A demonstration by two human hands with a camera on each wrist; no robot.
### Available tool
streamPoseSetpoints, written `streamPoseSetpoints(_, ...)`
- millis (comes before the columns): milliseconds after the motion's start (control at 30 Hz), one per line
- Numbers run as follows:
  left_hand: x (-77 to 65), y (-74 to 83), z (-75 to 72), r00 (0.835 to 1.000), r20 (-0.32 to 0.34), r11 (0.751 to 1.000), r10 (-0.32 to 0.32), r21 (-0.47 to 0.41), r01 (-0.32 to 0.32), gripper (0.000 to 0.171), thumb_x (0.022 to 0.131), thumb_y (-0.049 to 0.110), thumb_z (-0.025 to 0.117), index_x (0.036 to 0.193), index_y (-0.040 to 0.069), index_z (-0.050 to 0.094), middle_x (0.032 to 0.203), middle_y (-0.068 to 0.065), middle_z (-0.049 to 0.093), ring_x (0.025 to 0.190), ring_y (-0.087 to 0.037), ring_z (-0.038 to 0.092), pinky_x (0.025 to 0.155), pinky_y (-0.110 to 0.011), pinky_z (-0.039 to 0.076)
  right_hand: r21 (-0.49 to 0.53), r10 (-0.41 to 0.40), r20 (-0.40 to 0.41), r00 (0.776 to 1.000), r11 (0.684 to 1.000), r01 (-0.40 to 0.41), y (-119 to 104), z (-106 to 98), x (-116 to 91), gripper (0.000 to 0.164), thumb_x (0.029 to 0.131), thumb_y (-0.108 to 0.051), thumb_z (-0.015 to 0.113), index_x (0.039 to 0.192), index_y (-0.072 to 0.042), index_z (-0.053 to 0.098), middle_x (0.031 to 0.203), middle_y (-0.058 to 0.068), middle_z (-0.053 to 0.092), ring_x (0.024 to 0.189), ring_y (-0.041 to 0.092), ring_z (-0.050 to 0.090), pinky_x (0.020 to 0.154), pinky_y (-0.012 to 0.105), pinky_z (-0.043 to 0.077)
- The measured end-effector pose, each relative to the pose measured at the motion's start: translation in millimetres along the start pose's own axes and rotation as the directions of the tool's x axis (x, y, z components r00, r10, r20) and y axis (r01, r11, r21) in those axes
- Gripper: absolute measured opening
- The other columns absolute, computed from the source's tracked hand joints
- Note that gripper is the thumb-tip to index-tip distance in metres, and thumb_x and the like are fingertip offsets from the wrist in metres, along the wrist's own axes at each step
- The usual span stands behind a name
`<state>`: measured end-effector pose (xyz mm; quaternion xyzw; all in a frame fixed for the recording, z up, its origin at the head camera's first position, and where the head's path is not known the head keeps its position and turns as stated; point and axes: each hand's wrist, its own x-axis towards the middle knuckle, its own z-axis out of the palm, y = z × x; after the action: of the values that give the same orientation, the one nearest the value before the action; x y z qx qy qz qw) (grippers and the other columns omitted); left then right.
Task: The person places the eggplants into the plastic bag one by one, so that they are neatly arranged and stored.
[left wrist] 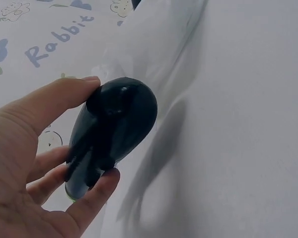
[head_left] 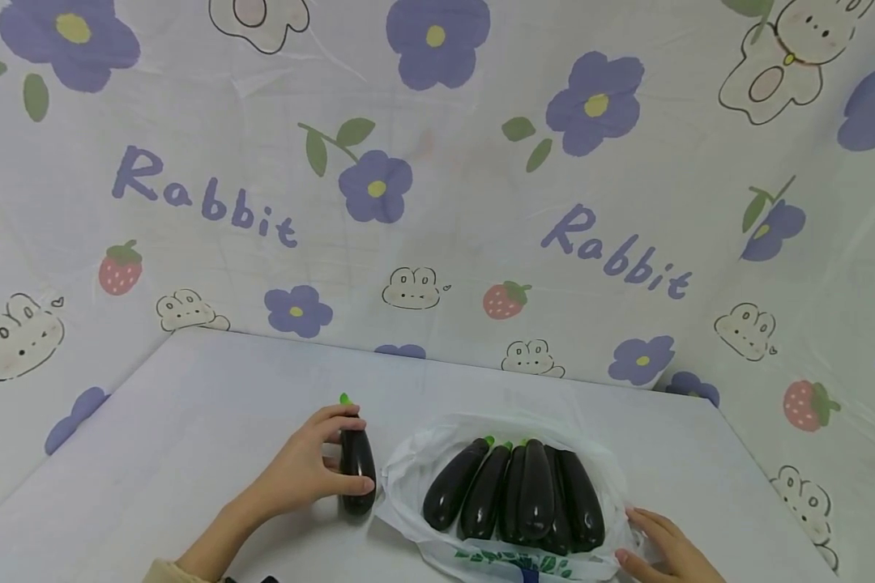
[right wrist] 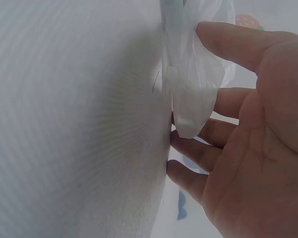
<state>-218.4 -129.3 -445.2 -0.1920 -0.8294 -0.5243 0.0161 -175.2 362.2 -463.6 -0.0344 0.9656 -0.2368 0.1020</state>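
Note:
My left hand (head_left: 299,468) grips a dark, glossy eggplant (head_left: 359,461) with a green stem end, left of the bag. In the left wrist view, the thumb and fingers lie around that eggplant (left wrist: 124,106), its rounded end towards the camera. A white translucent plastic bag (head_left: 407,494) lies spread wide, with several eggplants (head_left: 535,490) side by side inside. At the bag's right edge is my right hand (head_left: 667,549), thumb and fingers apart. The right wrist view has the bag's loose plastic (right wrist: 191,94) between thumb and fingers, the fingertips (right wrist: 176,168) against the table.
All of this rests on a white table (head_left: 211,421). Behind it hangs a white cloth (head_left: 467,202) printed with purple flowers, rabbits and strawberries. A small dark object (head_left: 270,580) shows at the bottom edge, near the left forearm.

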Motion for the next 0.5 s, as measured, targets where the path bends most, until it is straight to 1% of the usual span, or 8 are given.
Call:
streamPoseSetpoints(233, -0.9, 5.9, -3.1, 1.0, -0.021, 0.998, 0.0, -0.058, -0.001, 0.072, 0.07, 0.026, 0.092, 0.131, 0.005, 0.06, 0.149, -0.006, 0.037, 0.116, -0.035, 0.052, 0.083, -0.03, 0.054, 0.011, 0.0, 0.003, 1.0, 1.0, 0.0, -1.0, 0.0, 0.4, 0.077, 0.093, -0.048, 0.064, 0.141, 0.009, 0.044, 0.142, 0.035, 0.036, 0.124, 0.054, 0.041, 0.093, 0.069, 0.037)
streamPoseSetpoints(367, -0.6, 7.8, -3.7, 1.0, -0.012, 0.997, 0.01, -0.075, -0.011, 0.071, 0.07, 0.026, 0.092, 0.131, 0.007, 0.06, 0.149, -0.003, 0.037, 0.117, -0.035, 0.052, 0.084, -0.033, 0.053, 0.009, -0.006, 0.002, 1.0, 1.0, 0.006, 0.2, -0.3, 0.7, 0.076, 0.093, -0.047, 0.064, 0.14, 0.009, 0.044, 0.142, 0.034, 0.037, 0.123, 0.053, 0.043, 0.092, 0.068, 0.038)
streamPoseSetpoints(500, 0.0, 9.5, -4.0, 1.0, 0.003, 0.997, 0.016, -0.079, -0.015, 0.072, 0.071, 0.027, 0.091, 0.133, 0.008, 0.059, 0.149, -0.001, 0.036, 0.118, -0.034, 0.052, 0.086, -0.033, 0.053, 0.016, -0.006, 0.003, 1.0, 1.0, 0.006, 1.2, -0.5, 0.6, 0.075, 0.093, -0.046, 0.064, 0.14, 0.01, 0.044, 0.141, 0.035, 0.037, 0.123, 0.054, 0.042, 0.092, 0.068, 0.038)
